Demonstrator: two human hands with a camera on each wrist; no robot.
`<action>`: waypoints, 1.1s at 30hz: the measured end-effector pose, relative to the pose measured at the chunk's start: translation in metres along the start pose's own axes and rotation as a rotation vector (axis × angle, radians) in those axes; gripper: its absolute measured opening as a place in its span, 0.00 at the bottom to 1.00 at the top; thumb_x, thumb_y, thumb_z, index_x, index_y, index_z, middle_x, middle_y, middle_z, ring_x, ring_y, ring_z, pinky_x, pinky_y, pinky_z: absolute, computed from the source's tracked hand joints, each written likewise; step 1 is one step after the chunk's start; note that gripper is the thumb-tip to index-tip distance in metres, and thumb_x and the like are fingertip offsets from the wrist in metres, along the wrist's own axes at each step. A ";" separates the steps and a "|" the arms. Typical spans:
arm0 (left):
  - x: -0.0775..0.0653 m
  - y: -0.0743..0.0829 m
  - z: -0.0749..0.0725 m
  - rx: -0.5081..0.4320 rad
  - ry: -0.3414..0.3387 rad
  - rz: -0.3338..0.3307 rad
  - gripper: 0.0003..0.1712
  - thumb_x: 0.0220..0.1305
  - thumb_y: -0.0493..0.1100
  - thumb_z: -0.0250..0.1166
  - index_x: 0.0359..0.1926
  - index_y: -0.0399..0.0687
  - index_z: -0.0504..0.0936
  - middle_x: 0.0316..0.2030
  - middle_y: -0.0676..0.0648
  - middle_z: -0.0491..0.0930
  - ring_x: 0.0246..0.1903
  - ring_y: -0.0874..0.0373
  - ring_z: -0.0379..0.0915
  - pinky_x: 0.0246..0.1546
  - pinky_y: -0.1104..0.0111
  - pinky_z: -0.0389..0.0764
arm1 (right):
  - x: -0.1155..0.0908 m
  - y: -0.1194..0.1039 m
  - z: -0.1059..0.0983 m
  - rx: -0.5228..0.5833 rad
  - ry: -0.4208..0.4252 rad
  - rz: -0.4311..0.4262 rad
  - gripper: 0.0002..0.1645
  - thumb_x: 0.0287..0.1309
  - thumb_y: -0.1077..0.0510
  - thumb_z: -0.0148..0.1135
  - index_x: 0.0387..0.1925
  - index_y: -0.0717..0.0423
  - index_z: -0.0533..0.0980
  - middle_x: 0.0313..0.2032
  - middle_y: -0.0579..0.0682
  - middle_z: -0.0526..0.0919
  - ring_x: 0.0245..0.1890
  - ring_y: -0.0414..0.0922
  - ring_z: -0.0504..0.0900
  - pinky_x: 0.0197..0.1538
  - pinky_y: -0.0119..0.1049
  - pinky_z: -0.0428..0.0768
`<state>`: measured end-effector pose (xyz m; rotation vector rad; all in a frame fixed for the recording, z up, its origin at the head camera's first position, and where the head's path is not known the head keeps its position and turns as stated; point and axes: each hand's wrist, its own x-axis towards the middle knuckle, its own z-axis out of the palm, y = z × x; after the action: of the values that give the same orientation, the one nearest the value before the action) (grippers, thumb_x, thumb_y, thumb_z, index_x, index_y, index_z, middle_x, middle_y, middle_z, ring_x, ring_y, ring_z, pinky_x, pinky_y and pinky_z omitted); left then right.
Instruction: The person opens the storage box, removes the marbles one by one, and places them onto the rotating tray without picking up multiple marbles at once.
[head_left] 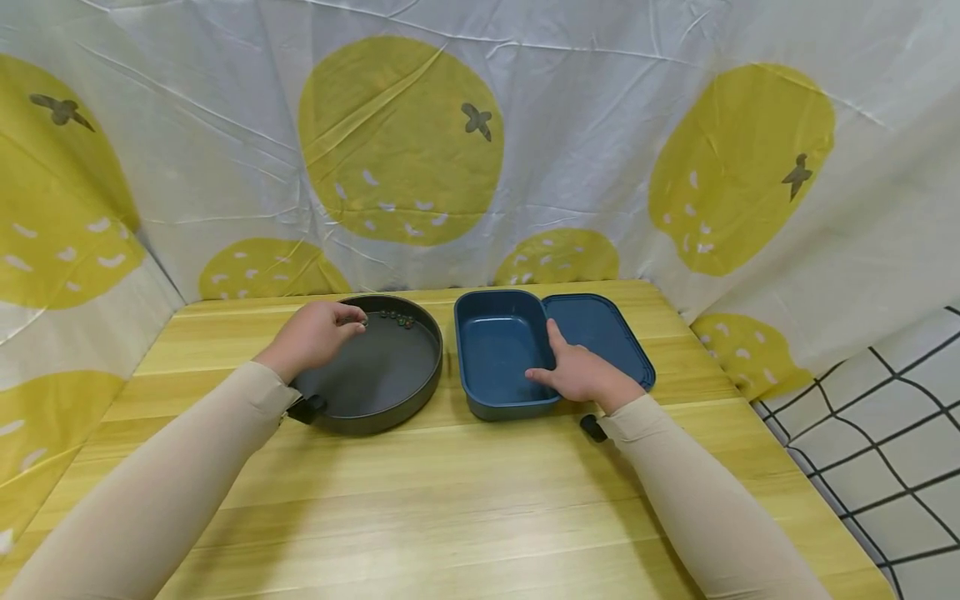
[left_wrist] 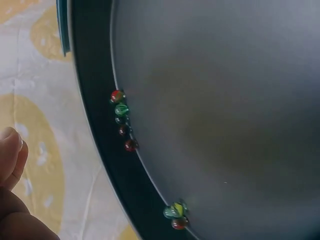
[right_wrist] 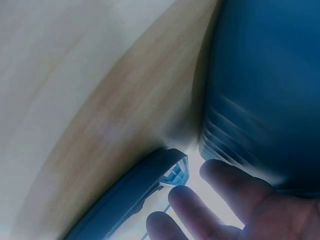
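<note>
A round dark pan (head_left: 371, 421) stands on the left, with several small glass marbles (left_wrist: 121, 109) along its wall. Over the pan's far left side, my left hand (head_left: 315, 335) pinches a marble between thumb and fingertips; the fingers mostly cover it. To the right of the pan sits a deep blue box (head_left: 498, 358), and nothing shows inside it. My right hand (head_left: 581, 371) rests at the box's right wall. Its thumb reaches over the rim, while the other fingers (right_wrist: 225, 187) extend outside, loosely spread.
A flat blue lid (head_left: 600, 333) lies just right of the box, close to my right hand. The wooden table (head_left: 420, 508) ends at a lemon-print cloth (head_left: 570, 108) behind. At the right, a black grid-patterned surface (head_left: 885, 450) shows beyond the table edge.
</note>
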<state>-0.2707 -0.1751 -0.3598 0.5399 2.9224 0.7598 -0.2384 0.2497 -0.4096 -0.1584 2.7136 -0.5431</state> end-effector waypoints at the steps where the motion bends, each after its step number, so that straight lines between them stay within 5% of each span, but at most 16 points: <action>1: -0.001 -0.001 0.000 0.002 -0.006 -0.005 0.18 0.80 0.46 0.59 0.62 0.44 0.85 0.47 0.42 0.91 0.34 0.52 0.77 0.42 0.57 0.74 | 0.000 0.000 0.000 -0.001 0.001 -0.002 0.68 0.73 0.29 0.56 0.83 0.51 0.20 0.81 0.71 0.52 0.79 0.68 0.58 0.76 0.64 0.65; 7: -0.004 -0.006 0.000 -0.004 -0.034 -0.037 0.20 0.81 0.47 0.58 0.64 0.43 0.83 0.21 0.46 0.85 0.23 0.56 0.66 0.36 0.60 0.70 | -0.001 -0.001 -0.001 -0.001 0.003 -0.011 0.68 0.73 0.30 0.56 0.83 0.53 0.21 0.80 0.71 0.53 0.79 0.68 0.60 0.76 0.63 0.65; 11: -0.006 -0.008 0.001 -0.009 -0.030 -0.034 0.19 0.80 0.46 0.59 0.63 0.43 0.84 0.14 0.48 0.77 0.19 0.57 0.62 0.34 0.61 0.69 | 0.000 -0.002 -0.001 -0.003 0.003 -0.009 0.68 0.74 0.30 0.56 0.83 0.53 0.21 0.80 0.72 0.54 0.79 0.68 0.60 0.76 0.64 0.65; 20: -0.007 -0.012 0.005 -0.016 -0.042 -0.050 0.20 0.81 0.46 0.59 0.64 0.43 0.84 0.15 0.50 0.79 0.20 0.58 0.63 0.36 0.61 0.70 | -0.001 -0.002 -0.002 0.001 -0.004 -0.016 0.68 0.74 0.31 0.56 0.83 0.54 0.21 0.80 0.72 0.56 0.78 0.67 0.63 0.75 0.63 0.67; 27: -0.009 -0.012 0.004 -0.023 -0.039 -0.037 0.20 0.81 0.46 0.59 0.63 0.41 0.84 0.30 0.47 0.91 0.26 0.56 0.69 0.40 0.58 0.71 | -0.001 -0.002 -0.001 0.000 -0.004 -0.015 0.68 0.73 0.31 0.57 0.83 0.53 0.21 0.80 0.72 0.56 0.78 0.67 0.63 0.75 0.63 0.67; 33: -0.009 -0.012 0.005 -0.027 -0.041 -0.043 0.20 0.80 0.47 0.60 0.63 0.42 0.84 0.27 0.46 0.89 0.27 0.55 0.70 0.39 0.59 0.71 | -0.002 -0.003 -0.002 0.004 -0.003 -0.003 0.68 0.73 0.31 0.57 0.83 0.52 0.21 0.80 0.71 0.54 0.79 0.68 0.60 0.76 0.64 0.65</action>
<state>-0.2658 -0.1859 -0.3699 0.4834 2.8722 0.7731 -0.2375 0.2481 -0.4066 -0.1617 2.7094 -0.5493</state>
